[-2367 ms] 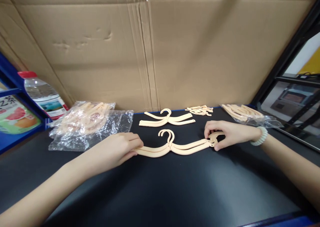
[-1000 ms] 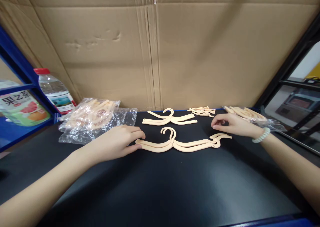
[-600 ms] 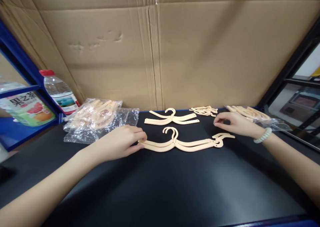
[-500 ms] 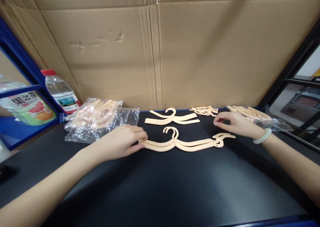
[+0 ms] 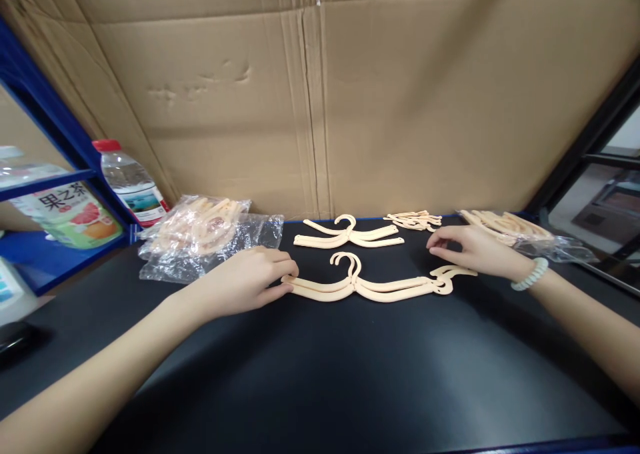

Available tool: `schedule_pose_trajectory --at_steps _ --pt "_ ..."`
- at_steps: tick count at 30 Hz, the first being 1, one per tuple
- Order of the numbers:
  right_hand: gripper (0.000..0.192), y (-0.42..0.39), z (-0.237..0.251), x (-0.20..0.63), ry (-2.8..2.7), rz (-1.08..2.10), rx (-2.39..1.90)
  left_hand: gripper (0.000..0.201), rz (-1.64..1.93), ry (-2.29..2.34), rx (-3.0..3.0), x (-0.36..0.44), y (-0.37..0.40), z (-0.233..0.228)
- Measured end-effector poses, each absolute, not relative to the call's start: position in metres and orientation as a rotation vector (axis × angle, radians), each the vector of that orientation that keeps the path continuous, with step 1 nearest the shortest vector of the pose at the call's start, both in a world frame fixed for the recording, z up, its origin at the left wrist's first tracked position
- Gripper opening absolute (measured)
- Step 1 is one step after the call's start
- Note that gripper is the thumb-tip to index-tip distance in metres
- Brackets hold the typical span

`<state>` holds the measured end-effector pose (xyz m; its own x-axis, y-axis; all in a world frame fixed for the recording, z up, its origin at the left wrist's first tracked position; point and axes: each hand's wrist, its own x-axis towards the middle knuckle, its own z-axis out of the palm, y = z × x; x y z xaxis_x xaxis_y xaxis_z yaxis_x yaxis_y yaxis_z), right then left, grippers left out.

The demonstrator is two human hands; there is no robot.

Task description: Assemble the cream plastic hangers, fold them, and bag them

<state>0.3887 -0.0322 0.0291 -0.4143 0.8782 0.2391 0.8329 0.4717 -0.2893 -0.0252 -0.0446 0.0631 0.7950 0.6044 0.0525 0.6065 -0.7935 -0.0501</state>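
A peach-coloured folding clothes hanger lies flat on the black tabletop, its hook pointing away from me. My left hand pinches the left end of its arm between thumb and fingers. At its right end a curved, hook-like peach piece overlaps the arm tip. My right hand hovers just above that piece, fingers loosely curled, with nothing visible between fingers and thumb. Behind this hanger lies a second group of hanger parts, also with a hook.
A small pile of thin peach pieces lies at the back. Clear plastic bags of peach parts lie at left and right. A red-capped bottle stands by the blue shelf frame. Cardboard forms the back wall.
The whole view has shifted slightly, so everything sits a little further right. Both hands keep nearly the same place relative to the hanger.
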Motion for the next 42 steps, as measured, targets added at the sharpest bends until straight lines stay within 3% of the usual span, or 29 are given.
schedule_pose_trajectory --at_steps 13,26,34,42 --pt "0.024 -0.031 0.024 0.387 -2.346 0.081 -1.402 0.018 -0.198 -1.078 -2.676 -0.021 -0.044 0.058" --pt "0.024 -0.032 0.020 0.373 -2.381 0.129 -1.334 0.028 -0.567 -1.155 -2.741 -0.015 -0.016 0.030" --pt "0.026 -0.015 0.019 0.392 -2.316 -0.009 -1.396 0.039 -0.525 -1.167 -2.746 -0.014 0.009 0.024" --pt "0.034 0.015 0.001 0.437 -2.163 -0.137 -1.529 0.034 -0.417 -1.087 -2.796 -0.009 0.013 0.031"
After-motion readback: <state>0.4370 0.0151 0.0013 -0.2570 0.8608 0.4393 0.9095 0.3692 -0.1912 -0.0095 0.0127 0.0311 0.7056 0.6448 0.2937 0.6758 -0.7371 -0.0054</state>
